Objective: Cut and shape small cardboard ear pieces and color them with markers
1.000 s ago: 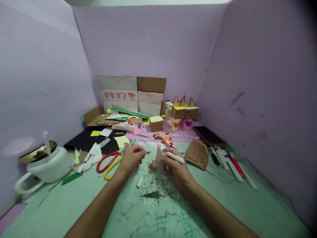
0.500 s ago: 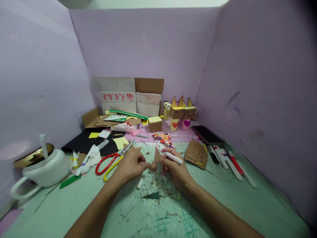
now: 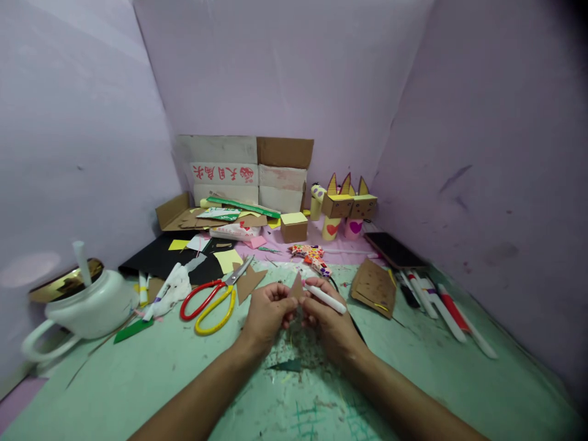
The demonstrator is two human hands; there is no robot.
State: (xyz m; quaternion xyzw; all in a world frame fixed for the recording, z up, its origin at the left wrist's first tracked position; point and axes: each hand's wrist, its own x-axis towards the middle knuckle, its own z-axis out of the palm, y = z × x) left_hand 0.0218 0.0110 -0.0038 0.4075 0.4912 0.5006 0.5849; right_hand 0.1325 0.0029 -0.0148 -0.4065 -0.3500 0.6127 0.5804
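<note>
My left hand [image 3: 267, 313] pinches a small pointed piece of brown cardboard [image 3: 296, 288] at its left side. Against the other side of that piece are fingertips of my right hand [image 3: 331, 321], which also holds a white marker [image 3: 327, 299] slanting across it. The marker's tip is close to the cardboard; whether it touches, I cannot tell. Left of my left hand lie scissors [image 3: 215, 305] with one red and one yellow handle, partly beside an angular cardboard scrap [image 3: 250, 283]. A dark green paper scrap [image 3: 289, 365] lies below my hands.
At left stands a white cup [image 3: 92, 309] with a gold-coloured lid. Several markers [image 3: 434, 300] and a dark phone-like slab [image 3: 395, 249] lie right. Behind are a small cardboard box [image 3: 294, 229], two box-headed figures [image 3: 339, 208] with pointed ears, and a flattened carton [image 3: 225, 171].
My left hand has moved right, away from the scissors, and now grips the cardboard piece. Both hands are closer together. The short white piece below them is no longer visible.
</note>
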